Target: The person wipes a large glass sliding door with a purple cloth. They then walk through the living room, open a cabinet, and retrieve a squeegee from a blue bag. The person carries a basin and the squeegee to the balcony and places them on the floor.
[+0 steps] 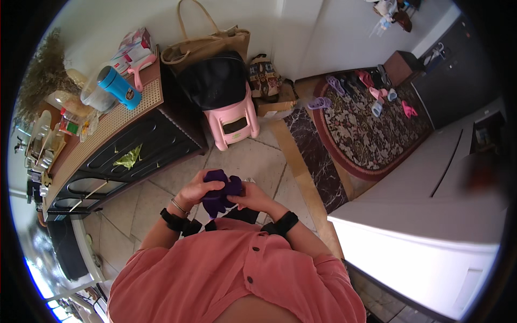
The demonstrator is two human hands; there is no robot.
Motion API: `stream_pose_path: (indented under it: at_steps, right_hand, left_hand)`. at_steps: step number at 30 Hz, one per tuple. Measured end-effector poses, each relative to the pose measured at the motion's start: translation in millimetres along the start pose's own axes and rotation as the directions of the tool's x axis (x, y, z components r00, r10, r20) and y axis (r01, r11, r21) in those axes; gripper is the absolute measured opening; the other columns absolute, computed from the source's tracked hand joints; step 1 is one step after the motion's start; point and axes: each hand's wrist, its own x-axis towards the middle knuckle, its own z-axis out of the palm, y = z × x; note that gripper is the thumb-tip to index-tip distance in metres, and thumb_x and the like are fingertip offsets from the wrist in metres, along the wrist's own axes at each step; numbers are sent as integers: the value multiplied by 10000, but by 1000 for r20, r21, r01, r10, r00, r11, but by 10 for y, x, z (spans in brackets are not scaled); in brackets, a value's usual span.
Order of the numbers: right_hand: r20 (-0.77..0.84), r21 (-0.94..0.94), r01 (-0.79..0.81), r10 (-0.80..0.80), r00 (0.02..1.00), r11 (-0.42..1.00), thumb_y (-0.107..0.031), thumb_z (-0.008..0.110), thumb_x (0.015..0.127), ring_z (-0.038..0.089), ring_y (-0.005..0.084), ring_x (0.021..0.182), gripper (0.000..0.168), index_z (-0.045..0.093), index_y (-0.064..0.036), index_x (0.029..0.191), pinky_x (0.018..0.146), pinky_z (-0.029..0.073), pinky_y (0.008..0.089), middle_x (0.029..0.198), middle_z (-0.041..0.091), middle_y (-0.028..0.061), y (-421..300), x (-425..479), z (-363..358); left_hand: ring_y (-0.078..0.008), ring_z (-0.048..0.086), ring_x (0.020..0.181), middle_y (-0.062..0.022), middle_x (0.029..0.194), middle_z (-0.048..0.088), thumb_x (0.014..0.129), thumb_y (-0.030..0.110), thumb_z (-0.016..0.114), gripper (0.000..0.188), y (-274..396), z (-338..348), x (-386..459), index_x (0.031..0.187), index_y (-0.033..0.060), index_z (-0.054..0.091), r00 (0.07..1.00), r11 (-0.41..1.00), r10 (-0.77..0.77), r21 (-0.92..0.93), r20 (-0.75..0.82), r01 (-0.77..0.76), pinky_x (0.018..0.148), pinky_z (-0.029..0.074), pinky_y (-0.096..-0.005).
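Note:
Between my hands is a crumpled dark purple cloth item [217, 202], held in front of my body; its folds hide what kind of item it is. My left hand [196, 187] grips it from the left, thumb laid across the top. On the other side, my right hand [252, 196] pinches its edge between thumb and fingers. Something small and whitish [249, 180] shows just behind the right hand, too little of it to name. Both wrists wear black straps, and a bracelet circles the left one.
A dark cabinet [133, 157] at left carries a blue tumbler [120, 88], a pink-handled tool [140, 72] and jars. Ahead stands a pink plastic stool [232, 125] under a black bag [214, 80]. Shoes lie on a patterned rug [363, 141]; a white cabinet [412, 218] stands right.

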Motion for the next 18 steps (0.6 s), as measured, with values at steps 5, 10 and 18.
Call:
stream_pose_path:
  at_steps: [5,10,18]
  right_hand:
    - [18,-136,-84,87,996,987,-194,699,819,564,99,579,351,540,51,1013,518,468,241,777,605,37,-365,481,-651]
    - [50,-65,-56,59,997,996,-211,696,811,570,107,578,330,566,28,998,513,480,250,795,610,38,-732,937,-1060]
    - [137,-97,-72,86,987,993,-233,710,787,576,115,605,282,606,-21,941,529,504,256,774,609,29,-1017,1419,-1530]
  left_hand:
    - [-138,587,769,-43,868,626,753,127,656,279,294,-220,736,986,-19,607,999,998,31,-58,-27,-32,705,490,-268]
    - [-153,596,837,-67,920,641,679,65,620,321,740,-398,1260,985,-31,606,991,991,126,31,42,-127,773,487,-280]
    - [-164,590,908,-75,973,628,598,34,582,421,1140,-444,1668,1015,-25,599,985,982,154,119,-73,-144,850,453,-284]
